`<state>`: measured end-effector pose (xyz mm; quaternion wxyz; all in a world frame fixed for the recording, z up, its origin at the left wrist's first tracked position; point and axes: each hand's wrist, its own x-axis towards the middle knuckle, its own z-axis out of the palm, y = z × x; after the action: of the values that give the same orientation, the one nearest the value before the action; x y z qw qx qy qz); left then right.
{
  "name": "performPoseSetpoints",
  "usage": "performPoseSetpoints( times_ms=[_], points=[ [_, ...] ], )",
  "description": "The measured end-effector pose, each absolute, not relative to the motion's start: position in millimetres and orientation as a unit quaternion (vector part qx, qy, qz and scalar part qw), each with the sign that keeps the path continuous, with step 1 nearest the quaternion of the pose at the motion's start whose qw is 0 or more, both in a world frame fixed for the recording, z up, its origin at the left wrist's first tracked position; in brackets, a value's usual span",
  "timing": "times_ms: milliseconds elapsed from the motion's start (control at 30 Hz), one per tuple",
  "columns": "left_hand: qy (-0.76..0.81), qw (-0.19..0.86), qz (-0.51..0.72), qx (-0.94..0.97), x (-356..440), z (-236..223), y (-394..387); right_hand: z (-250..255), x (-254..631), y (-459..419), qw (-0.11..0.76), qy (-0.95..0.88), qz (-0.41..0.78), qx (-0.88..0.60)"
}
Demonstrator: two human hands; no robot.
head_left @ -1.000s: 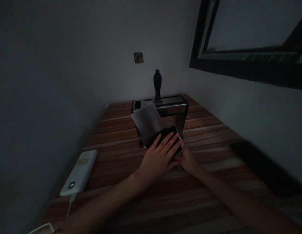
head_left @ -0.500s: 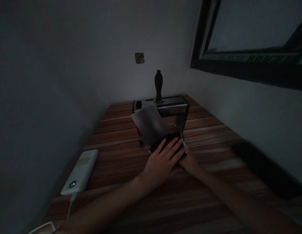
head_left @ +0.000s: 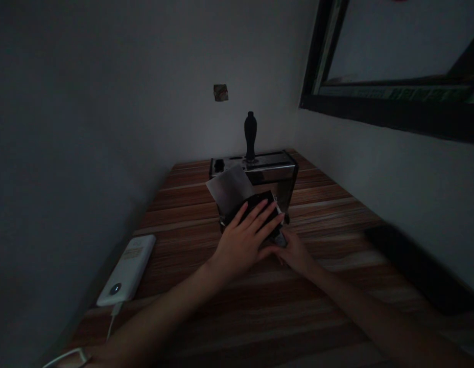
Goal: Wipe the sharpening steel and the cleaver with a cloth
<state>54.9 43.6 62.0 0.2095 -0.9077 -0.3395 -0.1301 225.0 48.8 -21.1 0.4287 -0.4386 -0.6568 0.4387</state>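
A broad, flat, greyish blade (head_left: 233,186), like a cleaver's, points up and left in front of the metal stand. A black cloth-like piece with some white at its right edge (head_left: 267,197) covers its lower part. My left hand (head_left: 242,237) lies over that piece and presses it to the blade, fingers a little apart and thumb reaching toward the other hand. Close by on the right, my right hand (head_left: 298,250) is closed around a greyish handle end (head_left: 281,239); its fingers are partly hidden.
The metal stand (head_left: 275,161) with an upright black handle (head_left: 251,135) is at the back of the wood-grain table (head_left: 175,271). A white power bank (head_left: 127,268) with a cable lies left, a long dark object (head_left: 417,266) right. Walls (head_left: 145,102) enclose the far side.
My left hand has slid up and left along the blade with the black piece, covering more of it. The handle end by my right hand now shows.
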Motion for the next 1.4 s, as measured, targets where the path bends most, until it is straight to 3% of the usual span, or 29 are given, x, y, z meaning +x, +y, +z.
performPoseSetpoints(
  times_ms=[667, 933, 1233, 1400],
  points=[
    [-0.443, 0.251, -0.235, -0.828, 13.2, 114.2, 62.8, -19.2, 222.1, 43.5, 0.373, -0.697, 0.379, -0.482],
    [-0.443, 0.247, -0.238, -0.828, 20.5, 108.3, 59.7, -19.5, 223.5, 45.6, 0.383, -0.706, 0.351, -0.482],
    [-0.408, 0.228, -0.174, -0.867, 43.3, 84.1, 49.7, -18.3, 222.1, 44.4, 0.387, -0.637, 0.456, -0.486],
    [-0.370, 0.219, -0.140, -0.892, 55.3, 68.1, 42.3, -18.8, 222.4, 45.6, 0.412, -0.636, 0.457, -0.466]
  ],
)
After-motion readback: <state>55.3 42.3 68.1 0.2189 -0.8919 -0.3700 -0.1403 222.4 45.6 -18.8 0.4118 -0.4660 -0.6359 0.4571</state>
